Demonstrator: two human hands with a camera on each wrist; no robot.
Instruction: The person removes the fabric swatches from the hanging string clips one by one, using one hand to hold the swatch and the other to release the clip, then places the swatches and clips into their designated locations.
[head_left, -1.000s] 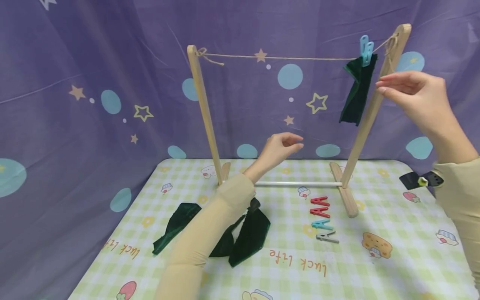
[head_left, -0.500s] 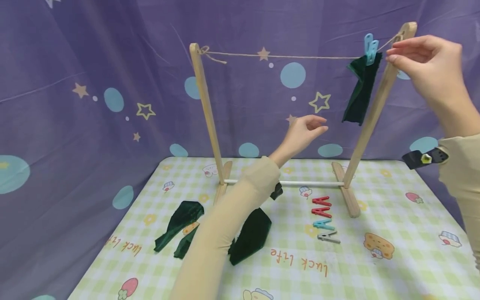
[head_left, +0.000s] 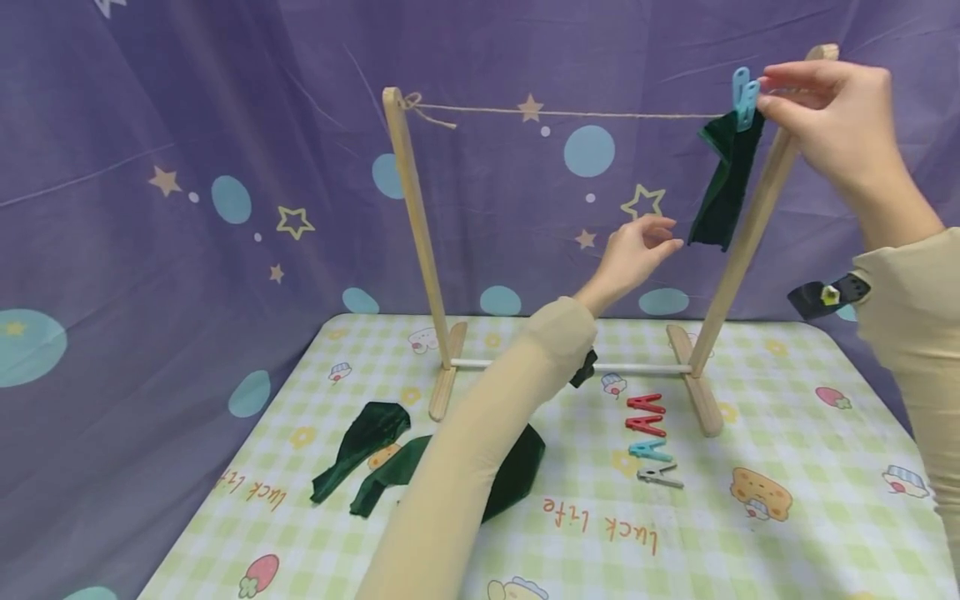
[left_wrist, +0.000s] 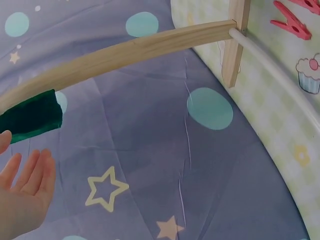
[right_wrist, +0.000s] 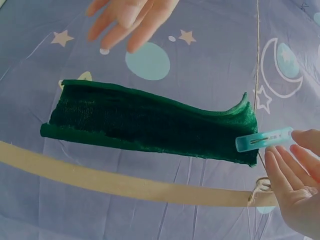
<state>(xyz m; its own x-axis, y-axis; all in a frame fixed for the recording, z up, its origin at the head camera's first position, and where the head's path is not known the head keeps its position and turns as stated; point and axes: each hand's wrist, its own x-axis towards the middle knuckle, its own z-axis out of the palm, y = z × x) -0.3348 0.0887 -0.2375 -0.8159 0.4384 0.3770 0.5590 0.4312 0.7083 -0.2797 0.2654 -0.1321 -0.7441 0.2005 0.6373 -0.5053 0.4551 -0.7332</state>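
Observation:
A dark green velvety cloth strip (head_left: 731, 183) hangs at the right end of a string line (head_left: 637, 115), held there by a light blue clothespin (head_left: 748, 108). My right hand (head_left: 843, 117) is at the clothespin, thumb and fingertips right at its handle end, fingers fairly straight. In the right wrist view the thumb overlaps the end of the clothespin (right_wrist: 262, 140) and the fingers spread below it. My left hand (head_left: 633, 254) is held in the air, left of the cloth's lower end, fingers relaxed and holding nothing. In the left wrist view the cloth's lower end (left_wrist: 37, 115) shows just above its fingers.
Wooden posts (head_left: 416, 208) carry the line, joined low down by a white rod (head_left: 637, 368). On the checked tablecloth (head_left: 585, 558) lie several clothespins in a column, among them a red one (head_left: 637, 425) and a grey one (head_left: 652, 477). More green cloth pieces (head_left: 367, 442) lie left, partly behind my left sleeve.
My right hand has risen beside the right post, then moved left to the blue clothespin. My left hand has moved right and up towards the hanging cloth.

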